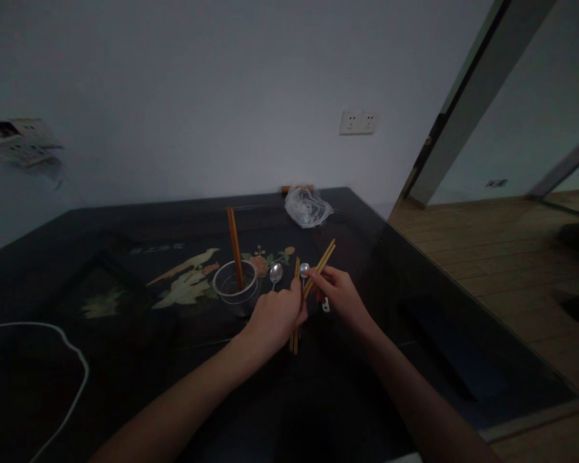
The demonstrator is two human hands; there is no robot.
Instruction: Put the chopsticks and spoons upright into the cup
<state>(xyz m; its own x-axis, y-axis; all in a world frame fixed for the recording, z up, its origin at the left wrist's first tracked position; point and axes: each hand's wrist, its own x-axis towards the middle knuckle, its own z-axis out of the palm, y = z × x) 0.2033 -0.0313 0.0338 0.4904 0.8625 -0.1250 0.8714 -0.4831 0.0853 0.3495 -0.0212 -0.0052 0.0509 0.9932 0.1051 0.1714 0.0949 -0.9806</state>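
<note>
My right hand [342, 292] is closed around a pair of light wooden chopsticks [327, 256], tilted up to the right. Their lower ends come close to my left hand [277, 314]. That hand is closed too, its thumb along another set of chopsticks [296, 342] that show above and below it. A metal spoon [276, 272] lies just beyond my left hand. Between the hands shows the bowl of a second spoon [304, 269]; its handle is partly hidden. Under my right fingers pokes out a small white end with a hole [325, 305].
Left of my hands stands a metal cup [236, 297] holding upright brown chopsticks [234, 244]. A crumpled clear plastic bag [307, 207] lies at the back of the dark table [193, 218]. A white cable [77, 350] curves at left; a dark flat object [456, 350] lies at right.
</note>
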